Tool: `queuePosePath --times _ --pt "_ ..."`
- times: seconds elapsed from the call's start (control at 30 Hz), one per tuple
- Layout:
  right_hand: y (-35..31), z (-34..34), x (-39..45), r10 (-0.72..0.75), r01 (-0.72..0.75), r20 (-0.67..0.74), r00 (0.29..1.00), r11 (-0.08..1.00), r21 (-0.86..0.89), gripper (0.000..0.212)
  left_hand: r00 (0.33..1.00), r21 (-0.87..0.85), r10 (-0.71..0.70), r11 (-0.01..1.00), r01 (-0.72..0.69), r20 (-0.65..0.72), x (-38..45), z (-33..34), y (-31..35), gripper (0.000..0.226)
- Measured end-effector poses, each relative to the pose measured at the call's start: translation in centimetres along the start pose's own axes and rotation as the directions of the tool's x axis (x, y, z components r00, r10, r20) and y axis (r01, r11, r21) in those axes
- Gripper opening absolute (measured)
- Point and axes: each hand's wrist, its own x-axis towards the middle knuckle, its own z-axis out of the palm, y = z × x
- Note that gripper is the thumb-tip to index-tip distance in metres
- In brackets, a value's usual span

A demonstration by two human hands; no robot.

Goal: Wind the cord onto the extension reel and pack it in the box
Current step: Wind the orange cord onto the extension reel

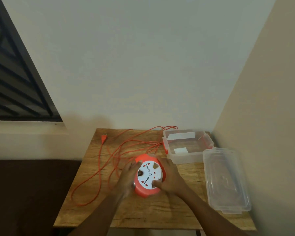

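An orange extension reel (144, 191) with a white socket face lies flat in the middle of the wooden table (143, 213). My left hand (128, 178) grips its left side, a finger resting in a recess of the white disc. My right hand (169, 176) wraps the right side, thumb pressed on the disc's lower part. The orange cord (99, 171) sprawls in loose loops over the left and back of the table, ending in an orange plug (103, 138) at the back left corner. A clear plastic box (187, 147) with orange clips stands open at the back right.
The box's clear lid (226, 181) lies flat along the table's right edge, beside the wall. Some cord loops run behind the box against the back wall. A dark brown surface (27, 193) sits lower on the left of the table.
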Motion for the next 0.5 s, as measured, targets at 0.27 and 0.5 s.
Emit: queuePosePath --times 0.27,0.5 --pt "-0.7 -5.4 1.5 -0.233 0.214 -0.118 0.965 0.964 -0.156 0.095 0.966 0.104 0.034 0.993 -0.063 0.257 0.1 1.8 3.3 0.044" --pt "-2.3 -7.5 2.3 -0.375 0.35 -0.054 0.925 0.901 -0.257 0.085 0.96 -0.027 0.044 0.999 -0.038 0.275 -0.1 2.0 4.4 0.068"
